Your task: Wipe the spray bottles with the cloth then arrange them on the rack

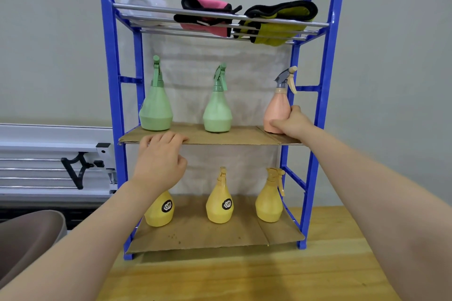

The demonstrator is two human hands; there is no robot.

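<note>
Pear-shaped pink plastic bottle [277, 111], R hand [292, 123]

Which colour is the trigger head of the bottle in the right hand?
Grey with a beige lever, on the pink bottle; head view shows it.

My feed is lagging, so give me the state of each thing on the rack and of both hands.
Pink bottle: upright, middle shelf, right end, gripped.
Right hand: grips the pink bottle.
Left hand: fingers rest on the cardboard shelf edge.
Green bottles: two, upright, middle shelf.
Yellow bottles: three, upright, bottom shelf.
Cloths: folded, top rails.
</note>
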